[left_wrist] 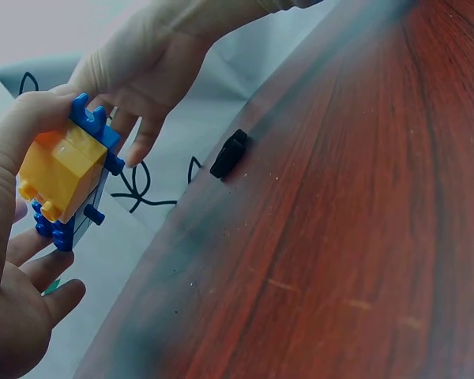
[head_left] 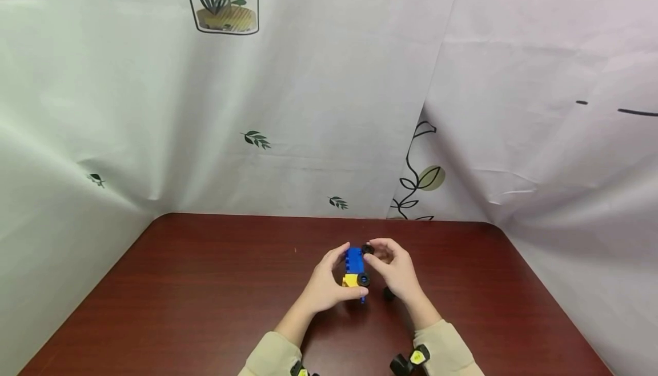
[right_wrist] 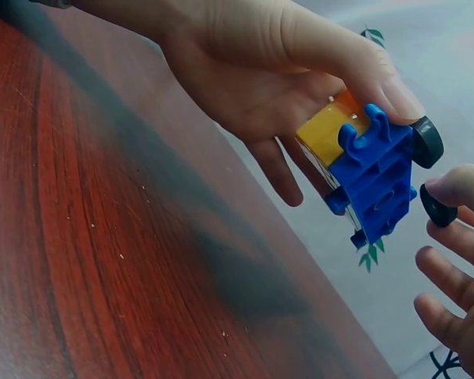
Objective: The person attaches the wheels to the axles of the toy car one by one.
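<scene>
My left hand (head_left: 331,284) grips a small toy car (head_left: 354,260) by its two ends, thumb at the near end and fingers at the far end. The car has a blue base with a hook at one end and a yellow block (left_wrist: 63,170) on top. One black wheel (right_wrist: 428,144) sits on the base beside the left thumb. Between thumb and finger, my right hand (head_left: 398,270) pinches another black wheel (right_wrist: 438,205), held close to a blue axle stub on the same side. Two bare stubs show on the opposite side in the left wrist view.
Loose black wheels (left_wrist: 229,154) lie on the reddish-brown wooden table (head_left: 231,290), just below the right hand in the head view. A pale printed cloth (head_left: 319,90) hangs behind the table and along its sides.
</scene>
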The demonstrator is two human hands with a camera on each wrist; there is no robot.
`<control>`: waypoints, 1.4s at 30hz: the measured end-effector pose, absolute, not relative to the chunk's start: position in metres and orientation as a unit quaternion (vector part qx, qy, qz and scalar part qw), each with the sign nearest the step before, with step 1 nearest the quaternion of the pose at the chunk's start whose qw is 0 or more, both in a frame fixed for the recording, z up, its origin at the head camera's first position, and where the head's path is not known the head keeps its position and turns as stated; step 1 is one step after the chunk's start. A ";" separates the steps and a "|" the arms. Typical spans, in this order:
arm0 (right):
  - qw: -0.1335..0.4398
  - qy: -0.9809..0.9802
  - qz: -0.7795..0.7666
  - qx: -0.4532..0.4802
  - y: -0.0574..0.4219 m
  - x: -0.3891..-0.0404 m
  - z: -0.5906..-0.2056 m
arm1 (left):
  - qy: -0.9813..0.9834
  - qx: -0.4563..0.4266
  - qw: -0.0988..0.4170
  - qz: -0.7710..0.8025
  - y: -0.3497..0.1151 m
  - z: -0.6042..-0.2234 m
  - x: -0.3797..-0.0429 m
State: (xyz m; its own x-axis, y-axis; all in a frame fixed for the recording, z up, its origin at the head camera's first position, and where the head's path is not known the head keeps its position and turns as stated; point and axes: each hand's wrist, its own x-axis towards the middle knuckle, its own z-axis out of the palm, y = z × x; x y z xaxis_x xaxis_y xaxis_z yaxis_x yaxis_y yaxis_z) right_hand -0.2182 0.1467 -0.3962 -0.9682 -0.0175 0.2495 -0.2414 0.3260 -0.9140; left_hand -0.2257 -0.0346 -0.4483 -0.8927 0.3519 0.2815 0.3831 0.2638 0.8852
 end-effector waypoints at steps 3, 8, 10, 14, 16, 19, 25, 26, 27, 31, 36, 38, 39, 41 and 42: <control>0.096 -0.809 0.573 0.083 0.146 -0.217 -0.396 | -0.793 -0.231 0.013 -0.563 -0.034 -0.447 -0.225; 0.099 -0.810 0.571 0.088 0.144 -0.216 -0.396 | -0.792 -0.233 0.007 -0.564 -0.033 -0.447 -0.225; 0.101 -0.811 0.569 0.091 0.144 -0.216 -0.396 | -0.792 -0.236 0.007 -0.563 -0.032 -0.447 -0.224; 0.103 -0.814 0.563 0.095 0.143 -0.215 -0.395 | -0.789 -0.238 0.007 -0.567 -0.032 -0.447 -0.224; 0.103 -0.815 0.562 0.096 0.142 -0.215 -0.395 | -0.786 -0.238 0.006 -0.570 -0.032 -0.447 -0.224; 0.102 -0.813 0.564 0.098 0.142 -0.215 -0.395 | -0.784 -0.239 0.006 -0.573 -0.031 -0.448 -0.224; 0.107 -0.807 0.571 0.103 0.148 -0.229 -0.419 | -0.785 -0.242 0.013 -0.570 -0.031 -0.447 -0.223; 0.109 -0.805 0.575 0.100 0.149 -0.232 -0.424 | -0.786 -0.242 0.015 -0.569 -0.031 -0.447 -0.223; 0.111 -0.801 0.580 0.095 0.149 -0.235 -0.428 | -0.786 -0.244 0.017 -0.568 -0.030 -0.447 -0.223; 0.108 -0.774 0.621 0.058 0.148 -0.237 -0.429 | -0.786 -0.253 0.025 -0.563 -0.027 -0.447 -0.222; 0.070 -0.739 0.670 0.004 0.144 -0.236 -0.427 | -0.784 -0.262 0.030 -0.562 -0.023 -0.445 -0.220; 0.047 -0.730 0.682 -0.013 0.142 -0.236 -0.426 | -0.782 -0.265 0.033 -0.563 -0.022 -0.443 -0.219; 0.034 -0.725 0.688 -0.021 0.141 -0.235 -0.426 | -0.782 -0.265 0.033 -0.563 -0.022 -0.443 -0.219; 0.010 -0.718 0.696 -0.029 0.140 -0.234 -0.425 | -0.781 -0.265 0.032 -0.564 -0.021 -0.442 -0.218; 0.001 -0.713 0.700 -0.031 0.139 -0.234 -0.425 | -0.781 -0.264 0.031 -0.565 -0.021 -0.442 -0.218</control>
